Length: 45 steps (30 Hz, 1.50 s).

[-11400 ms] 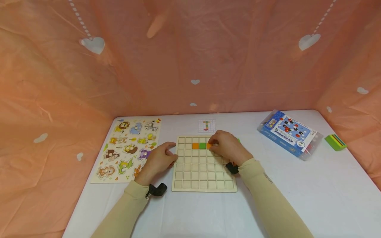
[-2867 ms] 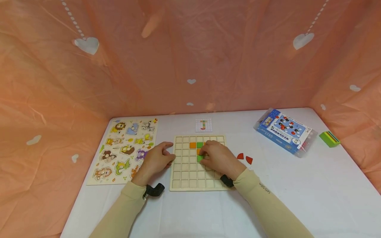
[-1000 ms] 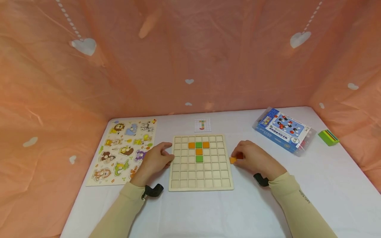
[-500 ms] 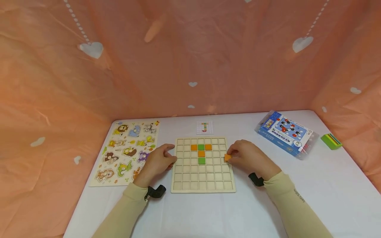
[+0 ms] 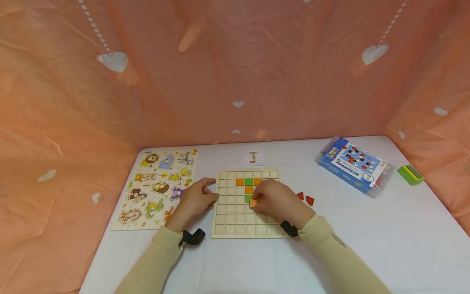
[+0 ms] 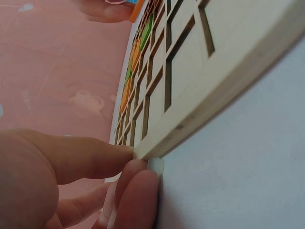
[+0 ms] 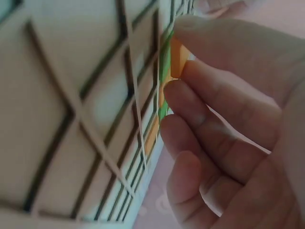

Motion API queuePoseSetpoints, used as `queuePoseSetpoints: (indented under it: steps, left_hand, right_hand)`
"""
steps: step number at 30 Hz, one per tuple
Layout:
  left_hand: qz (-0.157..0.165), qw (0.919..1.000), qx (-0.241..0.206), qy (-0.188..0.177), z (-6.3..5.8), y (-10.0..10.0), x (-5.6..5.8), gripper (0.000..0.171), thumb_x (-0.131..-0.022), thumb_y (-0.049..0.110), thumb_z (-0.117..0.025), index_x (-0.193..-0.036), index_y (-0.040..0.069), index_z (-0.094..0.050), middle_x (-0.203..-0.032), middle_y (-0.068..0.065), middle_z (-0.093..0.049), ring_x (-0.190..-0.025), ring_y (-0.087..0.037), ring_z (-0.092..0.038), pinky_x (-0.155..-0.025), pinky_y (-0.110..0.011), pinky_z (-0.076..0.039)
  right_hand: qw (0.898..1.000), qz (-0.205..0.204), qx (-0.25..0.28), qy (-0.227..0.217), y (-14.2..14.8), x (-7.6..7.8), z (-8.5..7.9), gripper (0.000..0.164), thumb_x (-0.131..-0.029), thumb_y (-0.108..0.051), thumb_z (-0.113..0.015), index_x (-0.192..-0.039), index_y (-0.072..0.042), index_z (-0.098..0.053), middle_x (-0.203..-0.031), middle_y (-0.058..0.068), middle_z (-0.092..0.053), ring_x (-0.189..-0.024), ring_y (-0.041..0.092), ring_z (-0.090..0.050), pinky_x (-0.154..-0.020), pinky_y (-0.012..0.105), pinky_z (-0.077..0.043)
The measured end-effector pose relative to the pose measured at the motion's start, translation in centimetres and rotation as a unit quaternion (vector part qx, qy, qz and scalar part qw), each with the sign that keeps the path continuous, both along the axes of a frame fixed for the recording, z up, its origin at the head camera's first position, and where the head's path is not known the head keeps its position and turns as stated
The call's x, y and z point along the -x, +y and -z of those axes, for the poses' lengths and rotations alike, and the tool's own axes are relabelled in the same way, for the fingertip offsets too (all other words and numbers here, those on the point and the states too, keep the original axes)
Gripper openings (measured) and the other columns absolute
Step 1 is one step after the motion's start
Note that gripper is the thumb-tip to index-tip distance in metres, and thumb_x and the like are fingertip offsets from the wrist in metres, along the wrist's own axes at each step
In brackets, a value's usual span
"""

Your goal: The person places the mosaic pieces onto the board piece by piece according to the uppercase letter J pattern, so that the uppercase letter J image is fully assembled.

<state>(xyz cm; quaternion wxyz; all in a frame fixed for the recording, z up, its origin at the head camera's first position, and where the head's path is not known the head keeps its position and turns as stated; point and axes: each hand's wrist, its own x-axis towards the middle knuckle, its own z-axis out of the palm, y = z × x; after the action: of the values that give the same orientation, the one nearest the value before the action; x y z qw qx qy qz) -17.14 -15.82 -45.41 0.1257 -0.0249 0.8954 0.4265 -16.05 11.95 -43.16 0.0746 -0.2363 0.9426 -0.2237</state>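
My right hand (image 5: 277, 200) pinches an orange square tile (image 5: 253, 203) between thumb and fingertips over the wooden grid board (image 5: 229, 222). The tile is tilted, just below a green tile (image 5: 248, 198) in the middle column. Above that lie an orange tile (image 5: 249, 190) and a row of orange, green and orange tiles, the right one partly hidden by the hand. At the board's left edge my left hand (image 5: 194, 202) rests thumb and fingers against the rim. In the left wrist view its fingertips (image 6: 126, 151) touch the board's side.
Two red quarter-round pieces (image 5: 310, 200) lie right of the board. Behind it lies a small card (image 5: 258, 157) printed with a J of coloured squares. An animal puzzle board (image 5: 145, 204) lies left; a boxed molecule set (image 5: 349, 175) and a green block (image 5: 410, 174) stand right.
Green and orange tiles now run down the middle column. My right hand has picked up an orange tile right of the board and carried it left over the grid. The left hand stays put.
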Motion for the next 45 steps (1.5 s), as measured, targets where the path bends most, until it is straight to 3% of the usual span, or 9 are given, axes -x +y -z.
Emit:
queuePoseSetpoints:
  steps: [16, 45]
  left_hand:
    - [0.001, 1.0, 0.002, 0.006, 0.0, -0.1, -0.1, 0.055, -0.098, 0.016, -0.075, -0.151, 0.012, -0.061, -0.087, -0.005, -0.071, -0.068, -0.014, -0.067, -0.066, -0.028, -0.056]
    - [-0.003, 1.0, 0.0, 0.0, 0.0, 0.1, -0.2, 0.054, -0.099, 0.017, -0.075, -0.151, 0.013, -0.061, -0.09, -0.006, -0.07, -0.071, -0.016, -0.066, -0.067, -0.028, -0.056]
  right_hand:
    - [0.999, -0.028, -0.008, 0.031, -1.1, -0.7, 0.9, 0.011, -0.09, -0.024, -0.088, -0.096, -0.017, -0.082, -0.103, -0.004, -0.075, -0.106, 0.018, -0.067, -0.095, 0.039, -0.059]
    - [0.999, -0.033, -0.02, 0.034, -1.0, -0.7, 1.0, 0.011, -0.09, -0.026, -0.088, -0.095, -0.018, -0.082, -0.1, -0.005, -0.074, -0.103, 0.018, -0.066, -0.091, 0.039, -0.059]
